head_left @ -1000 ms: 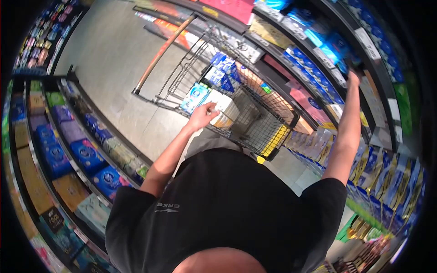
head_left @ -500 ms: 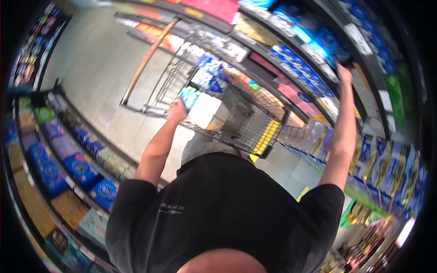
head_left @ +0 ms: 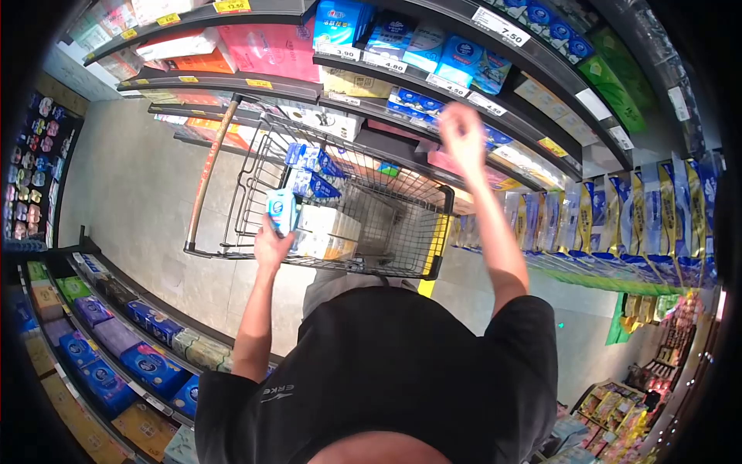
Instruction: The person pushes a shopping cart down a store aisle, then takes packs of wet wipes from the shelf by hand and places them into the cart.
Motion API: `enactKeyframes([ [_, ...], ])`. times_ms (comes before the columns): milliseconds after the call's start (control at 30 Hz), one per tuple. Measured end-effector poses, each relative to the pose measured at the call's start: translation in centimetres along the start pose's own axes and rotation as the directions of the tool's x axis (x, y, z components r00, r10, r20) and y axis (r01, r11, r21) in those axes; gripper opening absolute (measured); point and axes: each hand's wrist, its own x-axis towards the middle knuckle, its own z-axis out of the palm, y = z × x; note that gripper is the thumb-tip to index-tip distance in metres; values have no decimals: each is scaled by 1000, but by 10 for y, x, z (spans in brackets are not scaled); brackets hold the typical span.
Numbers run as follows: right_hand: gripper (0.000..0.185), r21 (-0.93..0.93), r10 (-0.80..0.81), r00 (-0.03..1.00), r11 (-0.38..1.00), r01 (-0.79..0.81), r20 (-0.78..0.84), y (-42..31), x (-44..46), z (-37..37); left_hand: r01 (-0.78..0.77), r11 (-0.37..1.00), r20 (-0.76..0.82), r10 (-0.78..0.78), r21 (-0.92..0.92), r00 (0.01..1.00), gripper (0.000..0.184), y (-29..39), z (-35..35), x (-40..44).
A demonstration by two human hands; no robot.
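My left hand (head_left: 272, 246) is closed on a light-blue wipes pack (head_left: 281, 210), holding it over the near side of the shopping cart (head_left: 427, 224). Just right of that hand, white packs (head_left: 328, 232) with tan parts sit in the cart. Blue-and-white tissue packs (head_left: 309, 158) lie farther back in it. My right hand (head_left: 462, 138) is raised in front of the shelf, beyond the cart's far side. Motion blurs its fingers, which look bent, and I see no item in it.
A shelf with blue packs (head_left: 460, 60) and price tags runs along the far side. Hanging bags (head_left: 618, 213) are at the right. Another shelf with blue and purple packs (head_left: 151, 363) stands at the lower left. The cart's handle (head_left: 210, 166) points left.
My right hand has drawn back from the shelf, moving left. My left hand still holds the light-blue pack and now sits lower and farther left in view. The whole view has turned.
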Motion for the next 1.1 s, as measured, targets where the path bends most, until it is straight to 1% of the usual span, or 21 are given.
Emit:
enactKeyframes([
  [33, 33, 422, 368, 862, 759, -495, 350, 5, -32, 21, -50, 995, -7, 50, -88, 999, 81, 22, -6, -9],
  [67, 51, 131, -55, 847, 991, -18, 530, 23, -68, 37, -172, 983, -102, 165, -58, 981, 80, 39, -3, -17],
  [100, 68, -40, 236, 573, 942, -334, 785, -11, -90, 50, -288, 957, -193, 280, -16, 940, 79, 56, 2, -23],
  [167, 73, 118, 249, 437, 744, -658, 865, -19, -149, 74, -345, 937, -140, 335, -60, 932, 81, 108, -7, -40],
  [233, 65, 339, 145, 517, 602, -723, 844, -27, -182, 88, -548, 830, -212, 520, -102, 827, 81, 134, 1, -51],
  [267, 56, 427, 181, 586, 524, -737, 790, -33, -186, 88, -618, 766, -117, 607, -178, 786, 87, 151, -8, -57],
  [300, 56, 431, 179, 590, 524, -734, 788, -31, -179, 84, -690, 712, -182, 667, -129, 722, 89, 157, -10, -65],
  [367, 47, 426, 338, 725, 632, -647, 600, -15, -151, 62, -668, 695, -188, 642, -266, 743, 87, 154, -7, -71],
  [400, 43, 454, 407, 747, 608, -651, 526, -15, -127, 43, -670, 693, -189, 644, -267, 742, 87, 148, -6, -73],
  [433, 39, 483, 473, 758, 585, -651, 449, -17, -98, 22, -568, 740, -118, 568, -359, 815, 81, 136, -5, -74],
  [467, 35, 431, 538, 795, 670, -604, 278, -13, -72, 6, -453, 775, -37, 488, -441, 872, 74, 123, -4, -74],
  [533, 34, 440, 523, 847, 741, -508, 98, 28, -17, -28, -392, 804, 4, 440, -448, 898, 67, 94, 2, -76],
  [567, 35, 262, 427, 904, 874, -409, -12, 48, 12, -44, -330, 829, 49, 392, -451, 919, 60, 82, 3, -78],
  [633, 38, 274, 408, 907, 889, -368, -107, 58, 57, -65, -299, 840, 55, 361, -452, 931, 55, 67, 1, -85],
  [700, 40, 112, 348, 921, 937, -332, -176, 58, 91, -78, -267, 850, 61, 329, -455, 942, 50, 54, 0, -92],
  [767, 42, 18, 447, 882, 893, -450, -148, 68, 120, -86, -213, 880, 89, 275, -425, 957, 46, 43, 2, -96],
  [900, 43, 2, 322, 926, 945, -328, -196, 74, 142, -77, -180, 863, 66, 238, -472, 969, 43, 31, 4, -99],
  [967, 48, 46, 564, 824, 825, -563, -41, 77, 142, -77, -155, 865, 55, 205, -478, 977, 42, 28, 3, -99],
  [1000, 45, -14, 418, 901, 906, -422, -114, 89, 139, -70, -152, 864, 53, 202, -481, 978, 42, 27, 4, -98],
  [1033, 47, -122, 380, 922, 914, -387, -77, 117, 142, -69, -153, 861, 39, 196, -484, 980, 41, 24, 7, -96],
  [1100, 48, -527, 429, 887, 721, -449, -169, 93, 139, -67, -147, 858, 28, 184, -492, 983, 40, 23, 8, -94],
])
